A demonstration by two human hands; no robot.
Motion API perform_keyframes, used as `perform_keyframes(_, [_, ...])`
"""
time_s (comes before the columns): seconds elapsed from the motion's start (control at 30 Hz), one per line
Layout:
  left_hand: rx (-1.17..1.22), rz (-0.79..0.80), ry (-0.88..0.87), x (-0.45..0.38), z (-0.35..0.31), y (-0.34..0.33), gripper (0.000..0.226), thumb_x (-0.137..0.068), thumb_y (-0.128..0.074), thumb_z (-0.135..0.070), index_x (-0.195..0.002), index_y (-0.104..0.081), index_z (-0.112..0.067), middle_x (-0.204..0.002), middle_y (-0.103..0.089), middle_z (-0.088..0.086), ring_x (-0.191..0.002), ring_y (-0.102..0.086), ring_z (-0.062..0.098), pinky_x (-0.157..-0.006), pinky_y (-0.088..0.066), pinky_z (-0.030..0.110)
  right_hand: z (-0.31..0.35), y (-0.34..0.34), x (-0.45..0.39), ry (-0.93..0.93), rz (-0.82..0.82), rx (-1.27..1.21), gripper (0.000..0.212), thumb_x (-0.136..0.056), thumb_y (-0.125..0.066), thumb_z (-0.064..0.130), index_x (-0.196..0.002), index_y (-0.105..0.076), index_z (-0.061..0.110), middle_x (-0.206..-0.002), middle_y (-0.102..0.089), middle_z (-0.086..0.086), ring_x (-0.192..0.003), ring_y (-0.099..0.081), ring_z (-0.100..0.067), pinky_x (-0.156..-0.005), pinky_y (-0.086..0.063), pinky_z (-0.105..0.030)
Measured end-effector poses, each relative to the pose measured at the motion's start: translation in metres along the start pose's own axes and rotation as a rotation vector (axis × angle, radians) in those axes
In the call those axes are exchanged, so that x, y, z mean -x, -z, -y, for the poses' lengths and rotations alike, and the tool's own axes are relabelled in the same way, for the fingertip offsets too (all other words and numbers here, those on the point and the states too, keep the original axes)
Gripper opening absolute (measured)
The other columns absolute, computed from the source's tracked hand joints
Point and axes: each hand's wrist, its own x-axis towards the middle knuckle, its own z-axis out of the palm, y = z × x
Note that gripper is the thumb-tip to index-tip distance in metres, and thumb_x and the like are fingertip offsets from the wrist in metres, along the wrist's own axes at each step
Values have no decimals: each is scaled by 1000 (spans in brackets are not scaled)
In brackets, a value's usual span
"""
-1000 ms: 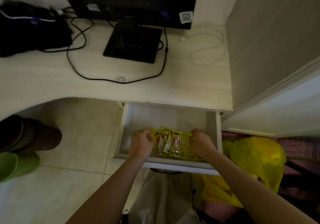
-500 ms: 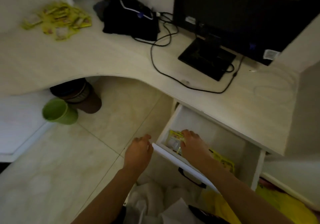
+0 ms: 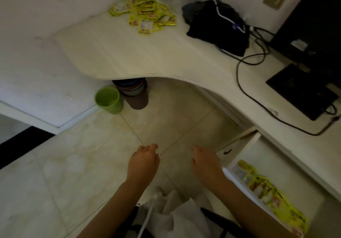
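Yellow sachets sit placed in the drawer, our hands now out of it. Left hand and right hand hover, each grip loose and empty.

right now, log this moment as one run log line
left hand: empty, over floor | right hand: empty, beside drawer | drawer: open, yellow sachets inside | desk: sachet pile
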Motion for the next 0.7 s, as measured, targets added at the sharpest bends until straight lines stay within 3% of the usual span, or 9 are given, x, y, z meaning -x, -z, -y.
perform_keyframes(0.27, [-14,-29,65,-29,87,36,30,-95,-47,-25,-122,-58,-18,-107,-69,0,-100,-59,19,-80,-51,31,90,-10,-51,85,4,26,36,-97,-35,20,-130,-45,10,-118,-57,-9,-105,-54,-22,-90,-47,-36])
perform_keyframes(0.7, [-63,-111,193,-154,142,87,26,-90,-56,-22,-115,-62,-16,-97,-71,2,-91,-63,22,-69,-52,34,166,29,-185,170,29,50,33,-98,-36,21,-127,-46,11,-116,-59,-9,-100,-57,-22,-85,-49,-33])
